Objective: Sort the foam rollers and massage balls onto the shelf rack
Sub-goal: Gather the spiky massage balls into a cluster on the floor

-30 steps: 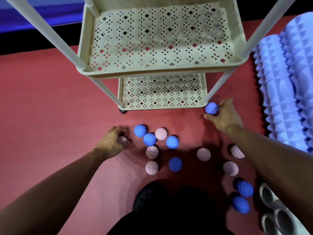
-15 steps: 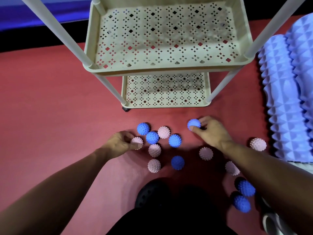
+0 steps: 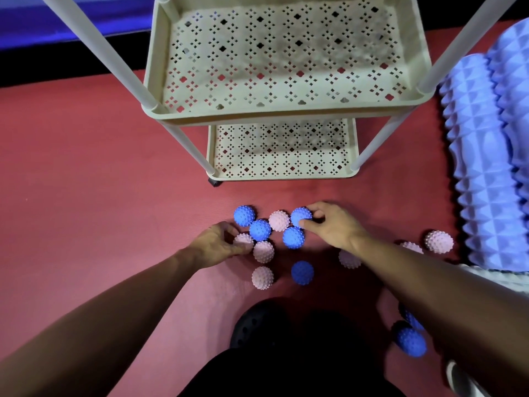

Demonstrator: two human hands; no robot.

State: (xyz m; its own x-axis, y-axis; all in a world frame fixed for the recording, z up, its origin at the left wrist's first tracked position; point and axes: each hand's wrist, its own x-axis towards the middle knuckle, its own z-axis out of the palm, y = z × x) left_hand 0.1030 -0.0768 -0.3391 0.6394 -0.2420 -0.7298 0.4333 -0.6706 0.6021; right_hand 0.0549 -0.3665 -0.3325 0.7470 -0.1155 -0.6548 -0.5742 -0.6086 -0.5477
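Right hand [image 3: 335, 227] pinches blue ball [image 3: 300, 216] between thumb and fingers, ball touching pink ball [image 3: 279, 220] in cluster on red mat [image 3: 86, 181]. Left hand [image 3: 219, 245] curls fingers round another pink ball [image 3: 243, 240] at cluster's left edge. More blue and pink balls lie scattered on mat near both arms. Cream rack [image 3: 286, 113] stands just beyond cluster, both visible perforated shelves bare. Lilac rollers [image 3: 483, 167] lie on mat right of rack. Dark shoe [image 3: 257, 322] below cluster.
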